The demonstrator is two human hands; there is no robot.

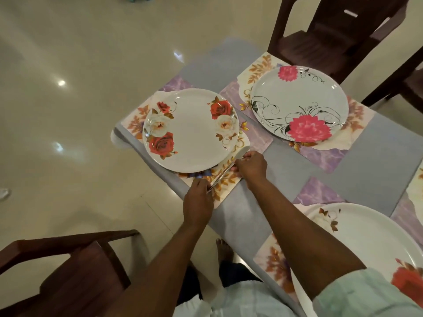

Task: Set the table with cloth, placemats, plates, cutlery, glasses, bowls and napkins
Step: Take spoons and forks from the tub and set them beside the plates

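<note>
Cutlery placement under way: a knife [225, 170] lies on the placemat [223, 183] just beside the rose plate [191, 130], left hand [198, 200] and right hand [250, 167] fingers pinching its ends. Cloth [375, 161], placemats and three plates are set on the desk. Glasses, bowls, napkins: none visible, judged outstanding.

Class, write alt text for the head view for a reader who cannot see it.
Both hands, left and right, lay a spoon on the placemat beside a rose-patterned plate. A pink-flowered plate sits beyond.
</note>
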